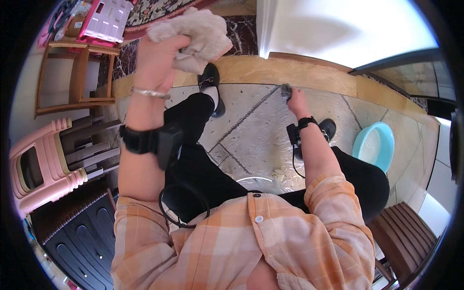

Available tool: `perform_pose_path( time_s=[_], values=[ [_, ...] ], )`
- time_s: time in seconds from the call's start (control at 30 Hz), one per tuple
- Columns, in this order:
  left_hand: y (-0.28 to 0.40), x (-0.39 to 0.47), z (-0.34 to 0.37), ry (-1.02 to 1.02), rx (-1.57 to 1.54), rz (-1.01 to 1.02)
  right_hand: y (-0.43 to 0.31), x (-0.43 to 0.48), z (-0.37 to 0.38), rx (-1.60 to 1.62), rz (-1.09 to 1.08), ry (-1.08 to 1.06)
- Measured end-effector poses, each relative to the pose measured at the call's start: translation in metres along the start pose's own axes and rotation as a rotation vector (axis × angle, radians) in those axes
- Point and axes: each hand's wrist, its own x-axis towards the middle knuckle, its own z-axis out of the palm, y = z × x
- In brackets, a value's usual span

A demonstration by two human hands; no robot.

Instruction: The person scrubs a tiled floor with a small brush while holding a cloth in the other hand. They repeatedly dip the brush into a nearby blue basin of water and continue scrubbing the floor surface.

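Observation:
My left hand [159,54] is raised and grips a crumpled, whitish cleaning cloth [197,34] with a pinkish edge. The cloth hangs in the view above my left black shoe [208,81]. Lower, near the border strip of the floor, my right hand [299,103] holds a grey scouring pad [286,91], perhaps steel wool. It is over or on the tiles; contact cannot be told. Wet, glossy stone tiles [250,130] with small dark specks lie between my feet. Between my knees shows the rim of a clear round container [259,178], mostly hidden by my shirt.
A turquoise basin [375,145] stands right of my right leg. Pink stacked stools [43,159] and a wooden frame [78,78] line the left. A white door [348,32] is ahead, a patterned rug [152,14] beyond the threshold. A slatted brown stool [402,235] stands at right.

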Motion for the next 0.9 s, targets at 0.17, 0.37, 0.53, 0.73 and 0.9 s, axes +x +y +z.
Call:
perform_pose_path(
  time_s=[0.17,0.37,0.53,0.73,0.9],
  values=[
    [0.013,-0.003,-0.026,-0.008,-0.004,-0.075,-0.018,0.015,0.055,-0.016,-0.003,0.026],
    [0.023,-0.007,-0.012,0.004,0.057,-0.158,-0.104,-0.097,0.126,0.025,-0.776,-0.49],
    [0.015,-0.01,-0.002,-0.026,0.055,-0.13,-0.064,-0.014,0.096,0.202,-0.317,-0.212],
    [0.013,-0.015,-0.005,-0.062,0.091,-0.049,-0.031,0.017,0.066,0.174,-0.305,0.083],
    [0.011,-0.016,0.001,-0.061,0.068,-0.027,-0.113,-0.078,0.141,0.372,-0.419,-0.329]
  ],
)
